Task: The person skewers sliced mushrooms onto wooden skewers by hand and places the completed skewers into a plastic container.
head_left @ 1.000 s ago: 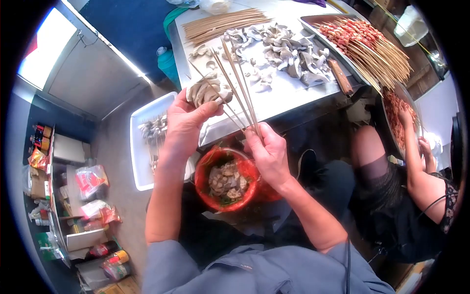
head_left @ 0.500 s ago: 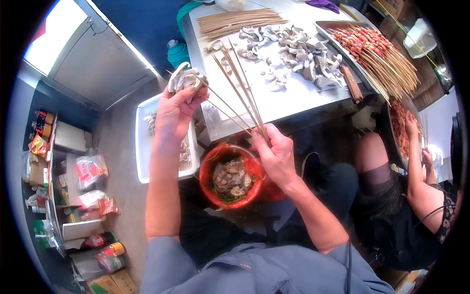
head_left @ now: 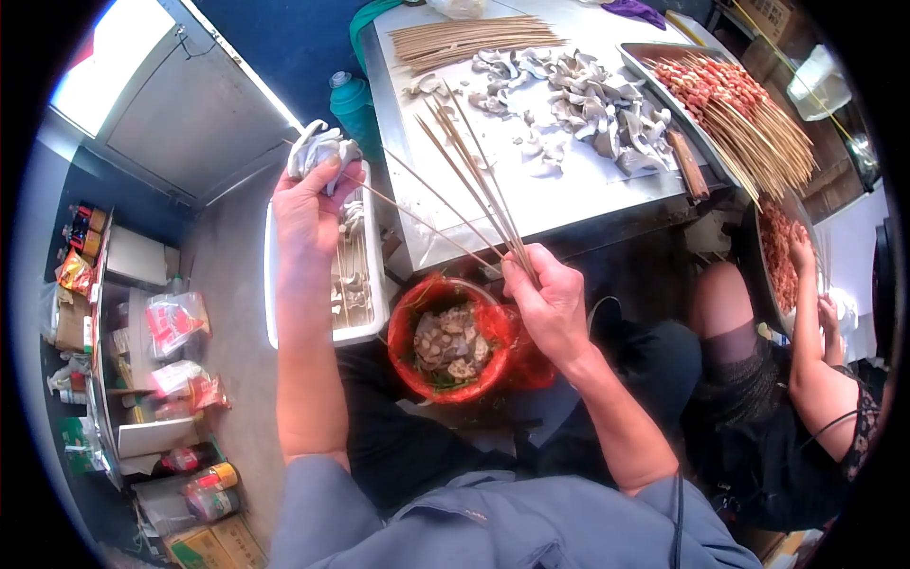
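My left hand is closed around a bunch of grey-white oyster mushrooms threaded on a bamboo skewer, whose tip pokes out to the left. The skewer's shaft slants down toward my right hand. That hand grips several bare bamboo skewers, which fan upward over the table edge. Under my left forearm stands a white plastic tub with mushroom skewers lying in it. Between my arms is a red-lined bucket of pale pieces and green scraps.
On the metal table lie loose oyster mushrooms, a row of bare skewers and a wooden-handled tool. A tray of meat skewers stands right. A person's hand reaches into a meat pan. Shelves stand left.
My left hand has moved left with the mushrooms, drawing away from my right hand. More of the skewers in the tub now shows. My right hand has shifted slightly right and down.
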Tool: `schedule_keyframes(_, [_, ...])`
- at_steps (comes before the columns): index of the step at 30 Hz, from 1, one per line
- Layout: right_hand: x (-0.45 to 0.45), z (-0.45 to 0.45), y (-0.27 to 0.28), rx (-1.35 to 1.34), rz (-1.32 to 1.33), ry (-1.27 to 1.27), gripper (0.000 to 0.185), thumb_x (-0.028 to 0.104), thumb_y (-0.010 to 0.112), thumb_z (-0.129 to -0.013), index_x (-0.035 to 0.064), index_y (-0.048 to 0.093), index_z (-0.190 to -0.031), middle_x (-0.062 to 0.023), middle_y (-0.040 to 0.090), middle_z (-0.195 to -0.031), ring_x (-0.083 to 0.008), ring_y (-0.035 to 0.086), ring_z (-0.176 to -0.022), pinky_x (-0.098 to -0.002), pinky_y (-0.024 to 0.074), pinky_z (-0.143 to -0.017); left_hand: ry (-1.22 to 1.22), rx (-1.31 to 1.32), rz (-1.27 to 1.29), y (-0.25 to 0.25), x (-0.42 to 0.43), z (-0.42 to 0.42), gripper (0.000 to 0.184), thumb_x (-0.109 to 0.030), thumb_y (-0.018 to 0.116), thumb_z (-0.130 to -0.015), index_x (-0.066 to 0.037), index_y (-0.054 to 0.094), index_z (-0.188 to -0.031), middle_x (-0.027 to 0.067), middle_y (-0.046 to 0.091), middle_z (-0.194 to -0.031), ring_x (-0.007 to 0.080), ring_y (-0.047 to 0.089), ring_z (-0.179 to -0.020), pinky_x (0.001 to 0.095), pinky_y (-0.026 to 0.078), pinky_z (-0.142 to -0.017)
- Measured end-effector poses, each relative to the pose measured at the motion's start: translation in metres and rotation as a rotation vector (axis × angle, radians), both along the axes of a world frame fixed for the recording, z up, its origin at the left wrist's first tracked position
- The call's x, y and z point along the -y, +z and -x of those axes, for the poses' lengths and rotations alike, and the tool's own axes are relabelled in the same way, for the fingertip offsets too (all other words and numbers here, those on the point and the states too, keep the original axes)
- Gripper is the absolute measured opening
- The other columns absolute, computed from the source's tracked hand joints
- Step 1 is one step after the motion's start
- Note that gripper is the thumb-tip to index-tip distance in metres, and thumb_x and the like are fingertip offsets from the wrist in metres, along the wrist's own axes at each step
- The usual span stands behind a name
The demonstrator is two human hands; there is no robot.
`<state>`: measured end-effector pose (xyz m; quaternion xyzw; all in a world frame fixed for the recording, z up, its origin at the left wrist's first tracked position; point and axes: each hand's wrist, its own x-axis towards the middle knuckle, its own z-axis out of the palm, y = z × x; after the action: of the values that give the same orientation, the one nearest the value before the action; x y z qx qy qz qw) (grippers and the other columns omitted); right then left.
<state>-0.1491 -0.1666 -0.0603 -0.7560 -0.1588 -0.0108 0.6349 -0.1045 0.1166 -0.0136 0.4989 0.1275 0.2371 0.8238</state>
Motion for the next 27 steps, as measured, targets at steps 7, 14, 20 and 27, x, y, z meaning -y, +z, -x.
schedule_keyframes(7, [-0.007,0.009,-0.001,-0.089,-0.069,0.08,0.012,0.009,0.06,-0.094,-0.0005,0.062,-0.087,-0.0009,0.055,-0.06,-0.0063,0.05,-0.055,-0.0258,0.0402,-0.05,-0.032,-0.005,-0.017,0.003,0.014,0.002,0.039,0.01,0.062,-0.084,0.004,0.055,-0.122,0.0201,0.067,-0.103,0.0322,0.07,-0.088,0.0422,0.064,-0.074])
schedule_keyframes(14, [-0.005,0.009,0.003,-0.186,-0.061,0.126,0.012,0.011,0.059,-0.096,0.0012,0.063,-0.09,0.0011,0.058,-0.066,-0.0052,0.051,-0.061,-0.0221,0.0409,-0.056,-0.098,0.043,0.002,0.002,0.02,0.003,0.042,0.008,0.063,-0.085,0.003,0.053,-0.125,0.0204,0.066,-0.106,0.0329,0.07,-0.088,0.0409,0.063,-0.074])
schedule_keyframes(20, [-0.008,0.009,-0.003,-0.114,-0.074,0.104,0.013,0.009,0.059,-0.094,-0.0005,0.062,-0.086,-0.0001,0.056,-0.061,-0.0063,0.051,-0.057,-0.0256,0.041,-0.051,-0.08,0.054,0.037,0.004,0.021,0.003,0.041,0.007,0.064,-0.085,0.003,0.053,-0.124,0.0199,0.066,-0.107,0.0319,0.07,-0.088,0.041,0.062,-0.078])
schedule_keyframes(27, [-0.007,0.01,0.0,-0.131,-0.053,0.088,0.013,0.009,0.059,-0.094,-0.0004,0.062,-0.086,-0.0016,0.058,-0.061,-0.0073,0.053,-0.057,-0.0261,0.042,-0.052,-0.13,0.069,-0.029,0.007,0.026,0.005,0.042,0.006,0.065,-0.086,0.004,0.052,-0.126,0.0193,0.065,-0.108,0.0326,0.07,-0.09,0.0406,0.062,-0.079])
